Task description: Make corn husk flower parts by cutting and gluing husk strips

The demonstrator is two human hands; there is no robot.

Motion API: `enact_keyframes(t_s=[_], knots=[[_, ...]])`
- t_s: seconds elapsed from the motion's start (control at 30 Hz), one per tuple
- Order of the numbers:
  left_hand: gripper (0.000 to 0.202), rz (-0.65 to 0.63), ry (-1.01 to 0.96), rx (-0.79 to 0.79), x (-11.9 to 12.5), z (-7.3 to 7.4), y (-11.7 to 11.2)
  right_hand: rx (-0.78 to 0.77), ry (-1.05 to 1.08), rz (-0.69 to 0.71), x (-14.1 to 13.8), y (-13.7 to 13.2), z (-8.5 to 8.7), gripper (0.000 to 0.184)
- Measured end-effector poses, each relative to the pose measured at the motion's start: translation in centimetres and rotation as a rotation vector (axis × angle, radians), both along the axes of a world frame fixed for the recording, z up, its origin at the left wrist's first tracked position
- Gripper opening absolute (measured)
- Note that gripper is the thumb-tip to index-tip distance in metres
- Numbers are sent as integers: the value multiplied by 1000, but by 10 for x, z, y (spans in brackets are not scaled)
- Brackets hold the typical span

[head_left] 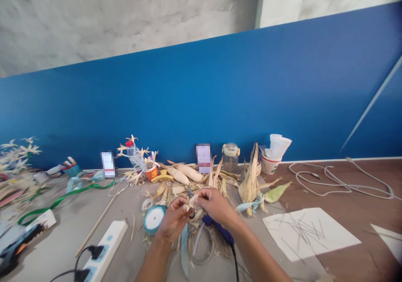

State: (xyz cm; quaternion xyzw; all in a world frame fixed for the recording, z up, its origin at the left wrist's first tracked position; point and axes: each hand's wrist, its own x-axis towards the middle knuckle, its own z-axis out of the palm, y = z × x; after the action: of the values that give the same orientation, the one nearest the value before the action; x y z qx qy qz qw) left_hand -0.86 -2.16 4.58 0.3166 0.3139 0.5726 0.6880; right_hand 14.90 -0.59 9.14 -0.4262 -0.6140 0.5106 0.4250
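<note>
Left hand [173,221] and right hand [216,206] pinch a small, pale husk piece [189,206] between their fingertips over the counter [125,208], right of a blue-rimmed spool [150,219] and nearer than the heaped husks [178,175]. Papery and dry-looking, it should prove feather-light, springy rather than slippery, and apt to split, best held gently at its base, clear of the thin tips.

Left grip [174,220] and right grip [216,206] both pinch, forearms [251,243] slanting inward.
</note>
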Motion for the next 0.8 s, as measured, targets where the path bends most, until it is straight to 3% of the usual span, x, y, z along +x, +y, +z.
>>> enact_keyframes(t_s=[0.4, 0.63, 0.8], knots=[[31, -27, 0, 21, -1, 0, 0, -105, 116, -19, 1, 2, 1, 14], [27, -40, -37, 50, -1, -2, 2, -162, 359, -176, 8, 8, 0, 17], [29, -37, -13, 18, -2, -4, 2, -102, 250, -105, 7, 4, 4, 22]])
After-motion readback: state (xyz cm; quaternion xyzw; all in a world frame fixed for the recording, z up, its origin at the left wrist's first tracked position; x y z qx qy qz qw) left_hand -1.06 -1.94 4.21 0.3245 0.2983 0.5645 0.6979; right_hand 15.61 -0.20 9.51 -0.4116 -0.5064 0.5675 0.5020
